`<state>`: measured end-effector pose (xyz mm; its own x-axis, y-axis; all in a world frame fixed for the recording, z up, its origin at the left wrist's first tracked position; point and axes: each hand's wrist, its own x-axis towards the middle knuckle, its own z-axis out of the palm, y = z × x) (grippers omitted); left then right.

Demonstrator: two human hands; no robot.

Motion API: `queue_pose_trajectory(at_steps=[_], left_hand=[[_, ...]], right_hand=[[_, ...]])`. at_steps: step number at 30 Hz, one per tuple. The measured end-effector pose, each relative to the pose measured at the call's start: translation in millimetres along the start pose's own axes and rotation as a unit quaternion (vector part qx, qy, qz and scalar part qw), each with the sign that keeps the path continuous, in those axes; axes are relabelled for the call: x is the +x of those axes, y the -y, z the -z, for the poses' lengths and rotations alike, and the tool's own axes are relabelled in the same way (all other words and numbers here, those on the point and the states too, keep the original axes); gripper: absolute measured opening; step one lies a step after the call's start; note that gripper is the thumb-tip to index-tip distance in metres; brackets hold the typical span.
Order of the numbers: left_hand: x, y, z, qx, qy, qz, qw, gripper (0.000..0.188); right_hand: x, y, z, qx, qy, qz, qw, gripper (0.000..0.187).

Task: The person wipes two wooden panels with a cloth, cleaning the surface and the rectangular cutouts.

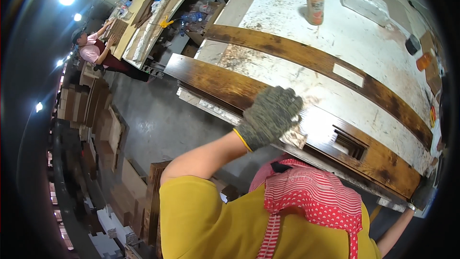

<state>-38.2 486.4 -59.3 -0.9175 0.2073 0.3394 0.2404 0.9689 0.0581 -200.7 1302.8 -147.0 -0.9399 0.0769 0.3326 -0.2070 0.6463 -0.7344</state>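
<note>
My left hand [272,115], in a dark green knitted glove with a yellow cuff, is closed around a stained whitish rag [294,138]. It presses the rag on a long brown wooden board [215,77], the top one of a stack along the table's near edge. A rectangular slot cuts through the boards to the right, and glare whitens the wood beside my hand. At the stack's right end my right hand [423,193], in a dark glove, is against the board; its fingers are lost in the dark rim. Beyond lies a second slotted board [287,52].
The white, brown-stained tabletop [273,9] carries an orange-capped bottle [315,4], a clear-wrapped white block [366,5] and a dark roll [412,44]. At another workbench [158,12] on the far left stands a person [98,50]. Stacked boards [91,98] stand on the left.
</note>
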Motion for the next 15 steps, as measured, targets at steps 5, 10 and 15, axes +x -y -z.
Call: queue_pose_trajectory(at_steps=[5,10,15], left_hand=[[-46,160,38,0.062,0.069,0.305,0.948,0.034],[-96,303,65,0.359,0.116,0.459,0.804,0.027],[-39,131,38,0.177,0.04,0.215,0.96,0.018]], right_hand=[[12,4,-3,0.301,-0.042,-0.187,0.934,0.047],[11,0,-4,0.048,-0.055,-0.045,0.996,0.041],[9,-1,-6,-0.233,-0.048,0.13,0.962,0.04]])
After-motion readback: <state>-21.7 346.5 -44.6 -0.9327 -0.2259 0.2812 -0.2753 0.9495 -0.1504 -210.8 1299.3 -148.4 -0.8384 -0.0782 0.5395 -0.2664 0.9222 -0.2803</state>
